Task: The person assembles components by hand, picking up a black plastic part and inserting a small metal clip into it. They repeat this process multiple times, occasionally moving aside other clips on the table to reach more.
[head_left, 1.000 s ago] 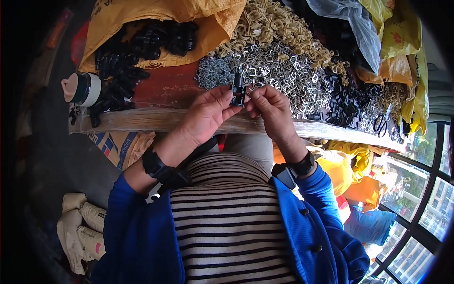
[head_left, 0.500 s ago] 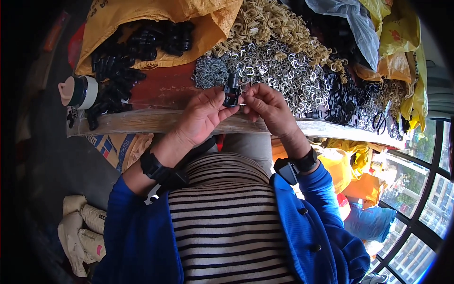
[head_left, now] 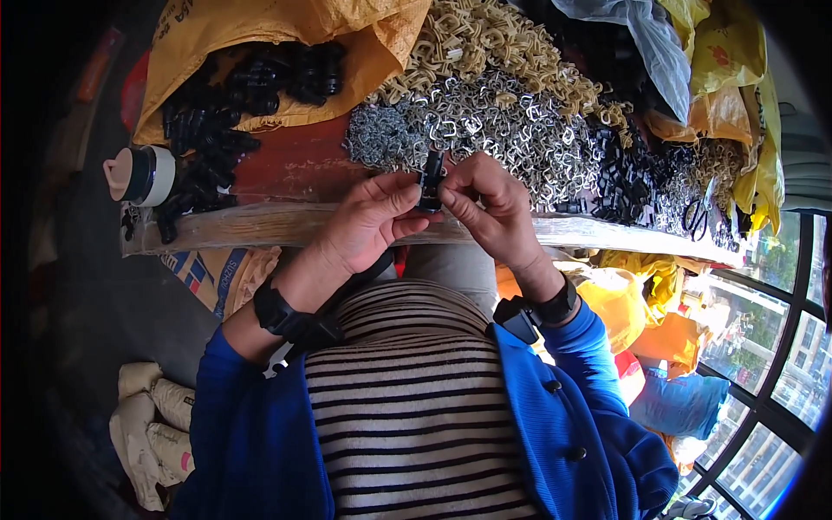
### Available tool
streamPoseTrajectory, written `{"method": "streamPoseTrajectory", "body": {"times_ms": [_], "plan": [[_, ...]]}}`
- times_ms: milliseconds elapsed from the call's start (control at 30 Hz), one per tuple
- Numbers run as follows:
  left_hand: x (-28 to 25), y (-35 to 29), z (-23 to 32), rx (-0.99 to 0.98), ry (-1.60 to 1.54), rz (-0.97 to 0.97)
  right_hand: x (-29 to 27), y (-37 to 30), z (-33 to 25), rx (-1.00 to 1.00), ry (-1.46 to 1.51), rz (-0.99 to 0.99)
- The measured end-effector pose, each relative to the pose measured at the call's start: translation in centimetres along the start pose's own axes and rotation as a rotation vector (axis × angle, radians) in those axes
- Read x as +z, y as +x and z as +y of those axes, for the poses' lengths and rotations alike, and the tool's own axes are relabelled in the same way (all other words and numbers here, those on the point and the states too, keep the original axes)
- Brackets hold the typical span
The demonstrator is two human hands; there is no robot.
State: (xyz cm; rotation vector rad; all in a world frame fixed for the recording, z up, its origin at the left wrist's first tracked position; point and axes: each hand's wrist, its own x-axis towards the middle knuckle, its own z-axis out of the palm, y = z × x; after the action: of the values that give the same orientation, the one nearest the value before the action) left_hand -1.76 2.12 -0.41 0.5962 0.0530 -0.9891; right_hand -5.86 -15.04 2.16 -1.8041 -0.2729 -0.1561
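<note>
Above the near edge of the table, my left hand point(head_left: 368, 221) is closed around a black tubular plastic fitting point(head_left: 434, 163), which stands roughly upright between thumb and fingers. My right hand point(head_left: 496, 212) has its thumb and forefinger pinched together against the fitting's right side; whatever is between those fingertips is hidden. Just beyond both hands spreads a heap of silvery U-shaped metal clips point(head_left: 511, 126). A pile of smaller grey metal pieces point(head_left: 377, 136) lies at its left, and beige plastic clips point(head_left: 494, 39) are heaped behind.
Black fittings point(head_left: 260, 78) spill from an orange woven sack point(head_left: 373, 22) at the left, beside a lidded cup point(head_left: 154, 175). Small black parts point(head_left: 620, 178) and scissors point(head_left: 696, 219) lie at the right. The wooden table edge point(head_left: 286, 227) runs before my body. Plastic bags point(head_left: 719, 52) stand back right.
The small shiny piece at my right fingertips has gone out of sight. My right thumb and forefinger have moved left against the fitting, which my left hand still holds.
</note>
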Motion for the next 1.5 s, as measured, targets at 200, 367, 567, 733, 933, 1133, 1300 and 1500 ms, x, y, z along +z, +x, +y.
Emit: {"method": "streamPoseTrajectory", "body": {"times_ms": [200, 367, 567, 733, 933, 1133, 1300, 1500], "plan": [[0.1, -0.3, -0.2, -0.019, 0.068, 0.073, 0.2, -0.4, -1.2, -0.139, -0.381, 0.002], [0.7, -0.5, -0.3, 0.004, 0.201, 0.113, 0.1, -0.7, -1.3, -0.189, -0.484, -0.018], [0.6, -0.5, 0.0, -0.014, 0.297, 0.075, -0.4, -0.6, -1.6, -0.107, -0.384, -0.073], [1.0, -0.4, 0.6, -0.038, 0.276, 0.009, -0.3, -0.5, -1.5, -0.006, -0.249, -0.069], [0.9, -0.2, 0.4, -0.008, 0.317, -0.002, 0.2, -1.2, 0.3, 0.326, 0.477, 0.024], [0.3, -0.1, 0.9, -0.033, 0.303, 0.014, -4.6, 1.8, 0.5, 0.099, -0.346, 0.014], [0.5, 0.1, 0.6, -0.028, 0.275, 0.027, -7.6, 5.1, 3.8, -0.129, -1.017, 0.177], [0.3, 0.1, 1.0, 0.000, 0.267, 0.053, -8.6, 5.3, 5.1, -0.043, -0.819, 0.202]]}}
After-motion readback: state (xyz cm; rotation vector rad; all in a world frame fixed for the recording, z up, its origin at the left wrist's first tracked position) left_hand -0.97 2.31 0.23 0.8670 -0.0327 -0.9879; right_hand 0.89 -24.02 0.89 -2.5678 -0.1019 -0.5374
